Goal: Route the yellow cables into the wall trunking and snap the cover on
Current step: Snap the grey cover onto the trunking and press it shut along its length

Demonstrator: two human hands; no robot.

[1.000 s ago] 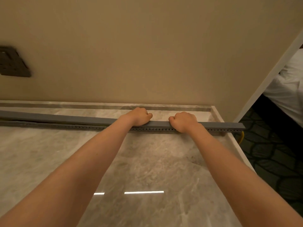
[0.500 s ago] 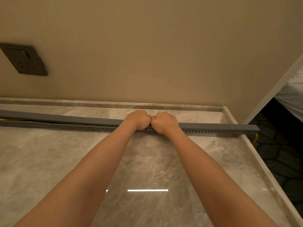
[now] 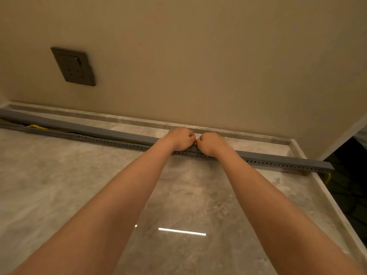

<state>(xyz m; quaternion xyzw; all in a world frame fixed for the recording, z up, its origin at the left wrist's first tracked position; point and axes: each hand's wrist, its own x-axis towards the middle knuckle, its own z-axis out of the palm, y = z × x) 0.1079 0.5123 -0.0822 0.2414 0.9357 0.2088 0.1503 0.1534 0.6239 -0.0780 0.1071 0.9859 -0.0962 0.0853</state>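
Observation:
A long grey slotted trunking (image 3: 278,163) lies across the marble top, parallel to the wall. Its grey cover (image 3: 111,133) sits on top; at the far left the cover stands lifted off the base and yellow cables (image 3: 36,127) show in the gap. A yellow cable end (image 3: 327,176) hangs off the right end. My left hand (image 3: 179,138) and my right hand (image 3: 211,143) are fists side by side, knuckles nearly touching, both pressing down on the cover near its middle.
A dark wall socket (image 3: 73,66) is set in the beige wall (image 3: 198,56) above the left part of the trunking. The marble top (image 3: 59,185) has a raised rim at the back and right. Beyond the right edge the floor drops away, dark.
My right hand slid left along the cover until it met my left hand. The view has swung left, so the socket and the lifted left end now show.

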